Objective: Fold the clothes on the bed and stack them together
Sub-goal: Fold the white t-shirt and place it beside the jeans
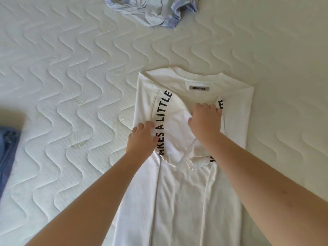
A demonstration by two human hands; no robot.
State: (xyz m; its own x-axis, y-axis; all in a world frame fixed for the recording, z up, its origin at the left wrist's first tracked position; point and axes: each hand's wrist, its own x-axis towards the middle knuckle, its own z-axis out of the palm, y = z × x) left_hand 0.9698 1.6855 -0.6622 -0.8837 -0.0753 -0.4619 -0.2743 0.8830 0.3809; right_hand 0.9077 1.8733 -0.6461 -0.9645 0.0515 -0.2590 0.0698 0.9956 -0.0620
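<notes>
White T-shirt (184,183): lies flat on the bed (71,77), right of centre, collar toward the far edge, hem running off the near edge of view. Both side panels are turned in over the middle; the lettered sleeves lie on top, the right one crumpled at its cuff.

Left hand (142,137): rests on the left folded panel beside the black lettering, fingers together and bent down onto the cloth, pressing it. Whether they pinch a fold cannot be told. Right hand (205,119): set on the centre of the shirt below the neck label (199,88), fingers curled and bunched onto the fabric by the right sleeve, apparently gripping it.

Assessment: the lengthwise folds are in hand, at the stage of tucking and flattening the sleeves. The next move calls for smoothing the right cuff, then bringing the hem up toward the collar.

Surroundings: a crumpled pale-blue checked garment (154,11) lies at the far edge, well apart. A blue garment (7,148) sits at the left edge. Open quilted surface lies to the left of the shirt, room enough for a stack.
</notes>
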